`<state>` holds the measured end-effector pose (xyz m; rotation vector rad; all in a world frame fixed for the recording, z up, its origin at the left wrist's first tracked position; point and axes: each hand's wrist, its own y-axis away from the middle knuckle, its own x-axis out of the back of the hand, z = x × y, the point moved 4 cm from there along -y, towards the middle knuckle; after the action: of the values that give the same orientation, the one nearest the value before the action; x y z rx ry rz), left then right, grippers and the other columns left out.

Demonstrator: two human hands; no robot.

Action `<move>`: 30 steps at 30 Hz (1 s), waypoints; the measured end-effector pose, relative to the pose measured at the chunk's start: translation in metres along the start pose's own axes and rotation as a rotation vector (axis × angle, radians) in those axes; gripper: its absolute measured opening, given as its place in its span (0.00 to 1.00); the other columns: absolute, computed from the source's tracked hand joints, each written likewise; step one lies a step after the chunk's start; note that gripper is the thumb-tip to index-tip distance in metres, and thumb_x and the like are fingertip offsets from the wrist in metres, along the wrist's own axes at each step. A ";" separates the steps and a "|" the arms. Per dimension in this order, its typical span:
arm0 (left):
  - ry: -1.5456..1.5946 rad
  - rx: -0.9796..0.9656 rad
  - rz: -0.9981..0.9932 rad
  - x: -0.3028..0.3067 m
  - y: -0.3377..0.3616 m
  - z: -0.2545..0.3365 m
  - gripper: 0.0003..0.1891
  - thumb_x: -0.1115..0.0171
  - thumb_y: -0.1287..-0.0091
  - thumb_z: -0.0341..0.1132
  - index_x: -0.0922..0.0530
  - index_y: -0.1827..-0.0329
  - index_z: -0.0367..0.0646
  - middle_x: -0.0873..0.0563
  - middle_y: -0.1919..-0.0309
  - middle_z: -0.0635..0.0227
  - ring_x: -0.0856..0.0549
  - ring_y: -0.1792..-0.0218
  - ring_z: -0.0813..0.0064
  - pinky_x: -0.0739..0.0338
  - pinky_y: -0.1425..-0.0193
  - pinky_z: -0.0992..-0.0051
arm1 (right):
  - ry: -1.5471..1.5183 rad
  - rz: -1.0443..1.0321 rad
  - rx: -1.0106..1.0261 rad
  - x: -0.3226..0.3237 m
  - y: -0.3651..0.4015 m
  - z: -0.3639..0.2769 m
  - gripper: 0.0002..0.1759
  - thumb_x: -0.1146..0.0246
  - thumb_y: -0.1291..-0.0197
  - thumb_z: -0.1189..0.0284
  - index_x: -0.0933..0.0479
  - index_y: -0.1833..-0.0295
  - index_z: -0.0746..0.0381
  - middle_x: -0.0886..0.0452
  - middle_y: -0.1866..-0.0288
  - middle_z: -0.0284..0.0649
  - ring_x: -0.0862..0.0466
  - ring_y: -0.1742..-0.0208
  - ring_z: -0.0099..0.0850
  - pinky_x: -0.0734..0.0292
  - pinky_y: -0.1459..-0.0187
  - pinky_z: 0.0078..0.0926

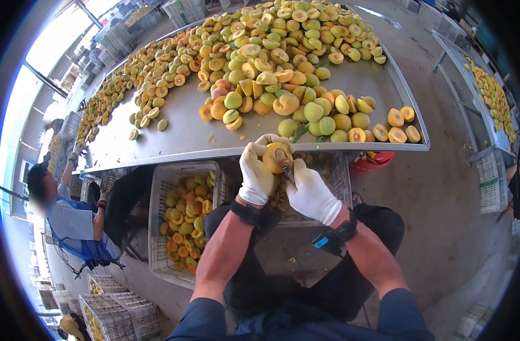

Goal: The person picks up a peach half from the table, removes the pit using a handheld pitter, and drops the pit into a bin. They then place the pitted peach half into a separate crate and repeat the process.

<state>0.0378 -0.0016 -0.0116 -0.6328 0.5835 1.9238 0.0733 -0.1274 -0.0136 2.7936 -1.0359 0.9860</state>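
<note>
My left hand [256, 173], in a white glove, is closed around a halved yellow peach [269, 161], its cut face turned toward my right hand. My right hand [312, 190], gloved as well, grips a small metal pitting tool [289, 171]. The tool's tip is at the pit area of the peach half; its handle is hidden in my fist. Both hands are just off the front edge of a metal table [191, 136], above a crate [342, 182] with scraps in it. Many peach halves [243, 68] are heaped on the table.
Left of my legs stands a plastic crate [157, 227] of pitted peach halves. A red bucket [369, 165] is under the table's right end. A person [81, 210] sits at the left. Stacked crates [135, 315] stand lower left, and another fruit table [464, 85] is at right.
</note>
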 end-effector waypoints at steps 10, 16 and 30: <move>0.274 -0.125 0.095 -0.017 -0.002 -0.001 0.22 0.54 0.42 0.40 0.23 0.52 0.35 0.17 0.57 0.48 0.19 0.64 0.63 0.20 0.57 0.67 | -0.093 0.162 0.051 0.002 -0.007 0.000 0.11 0.41 0.38 0.79 0.32 0.53 0.70 0.21 0.68 0.62 0.21 0.61 0.65 0.25 0.63 0.53; 0.213 -0.203 0.097 -0.017 0.002 0.005 0.21 0.54 0.42 0.40 0.24 0.52 0.36 0.18 0.59 0.50 0.19 0.64 0.64 0.20 0.57 0.68 | -0.157 0.141 0.026 -0.003 -0.012 -0.003 0.11 0.41 0.38 0.79 0.33 0.53 0.70 0.20 0.69 0.62 0.20 0.61 0.65 0.24 0.64 0.52; -0.620 0.096 -0.267 0.007 -0.006 0.020 0.17 0.52 0.37 0.34 0.19 0.58 0.29 0.14 0.61 0.56 0.15 0.58 0.68 0.19 0.47 0.71 | -0.045 -0.175 -0.060 -0.005 0.007 0.007 0.13 0.39 0.39 0.76 0.33 0.52 0.68 0.20 0.67 0.60 0.20 0.62 0.62 0.24 0.63 0.48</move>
<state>0.0374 0.0178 -0.0020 -0.0293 0.1804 1.7033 0.0706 -0.1318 -0.0235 2.8109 -0.7926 0.8623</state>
